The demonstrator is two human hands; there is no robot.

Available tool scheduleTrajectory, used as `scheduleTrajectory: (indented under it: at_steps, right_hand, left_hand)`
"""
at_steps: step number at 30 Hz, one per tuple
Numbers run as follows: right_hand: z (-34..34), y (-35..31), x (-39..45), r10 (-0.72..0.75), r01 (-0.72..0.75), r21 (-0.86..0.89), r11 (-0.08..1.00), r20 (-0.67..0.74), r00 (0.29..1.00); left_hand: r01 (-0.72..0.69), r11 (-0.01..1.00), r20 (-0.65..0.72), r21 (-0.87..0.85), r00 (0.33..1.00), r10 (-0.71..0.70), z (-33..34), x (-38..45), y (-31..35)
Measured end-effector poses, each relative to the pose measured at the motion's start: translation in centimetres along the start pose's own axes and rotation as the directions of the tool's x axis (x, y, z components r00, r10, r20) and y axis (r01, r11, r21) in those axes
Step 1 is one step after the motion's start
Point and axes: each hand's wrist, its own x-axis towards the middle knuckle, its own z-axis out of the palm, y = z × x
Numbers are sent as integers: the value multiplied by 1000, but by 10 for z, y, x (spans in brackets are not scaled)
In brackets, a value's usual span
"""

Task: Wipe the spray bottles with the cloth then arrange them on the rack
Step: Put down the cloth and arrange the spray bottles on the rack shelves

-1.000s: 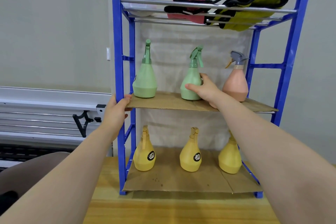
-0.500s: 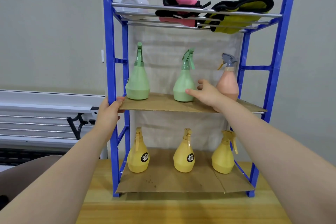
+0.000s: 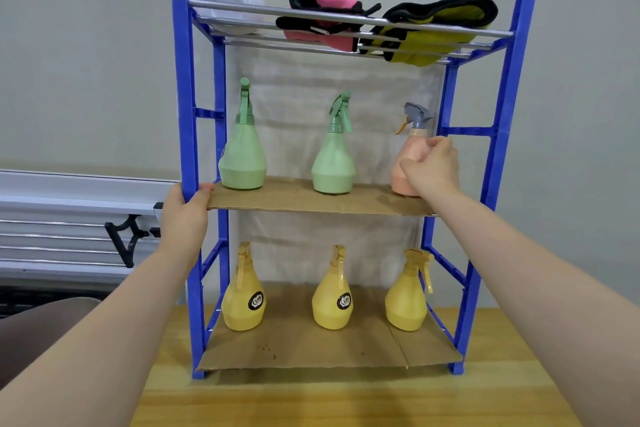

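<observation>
At the right end of the middle shelf, right of frame centre, the right hand [image 3: 431, 168] wraps its fingers round the body of the pink bottle [image 3: 403, 172], which stands upright on the cardboard liner beside the blue rack [image 3: 180, 87] upright. Its long axis runs vertical; the grey nozzle points toward upper right and the orange trigger hangs off to the left. The left hand [image 3: 183, 211] grips the rack's front left post at shelf level, steadying the frame.

This looks like the arranging step, or the start of taking the bottle down for wiping; I cannot tell which. No cloth is in either hand; the pink and yellow cloths [image 3: 433, 28] lie on the top rails. Two green bottles [image 3: 332, 163] stand left of the pink one, three yellow bottles [image 3: 332, 302] below, all upright.

The next move probably calls for lifting or nudging the pink bottle without tipping it, keeping its base flat on the liner.
</observation>
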Motion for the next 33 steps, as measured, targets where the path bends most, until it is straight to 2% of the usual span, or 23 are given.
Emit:
scheduleTrajectory:
  at_steps: [4,13,16,19,21,24,26,29,31,33]
  right_hand:
    - [9,-4,1,20,-16,-174,985,19,1000]
    - [21,-3,22,125,-105,-213,971,80,989]
    - [23,2,28,155,-133,-221,966,84,984]
    - [25,8,32,161,-137,-215,967,99,982]
    - [25,11,33,141,-114,-207,972,118,983]
    - [20,17,37,122,-95,-154,983,177,977]
    - [14,22,40,119,-99,-99,990,224,967]
    - [5,28,44,119,-114,-34,993,285,951]
    - [0,29,46,127,-127,-20,992,311,942]
    - [-1,29,48,134,-133,-27,991,339,931]
  left_hand:
    - [-7,1000,-15,26,1000,8,0,-2,3]
    - [-105,979,29,177,994,102,1,-19,12]
    - [-178,934,-2,310,982,188,0,-25,8]
    - [-261,840,-52,476,945,323,0,-35,7]
    - [-348,769,-47,536,897,439,1,-43,7]
    - [-497,633,34,594,801,597,3,-48,4]
    - [-595,501,152,628,725,671,7,-50,6]
    - [-716,314,388,624,632,671,19,-54,12]
    - [-763,242,509,599,596,621,28,-56,13]
    - [-774,200,555,601,584,592,34,-59,10]
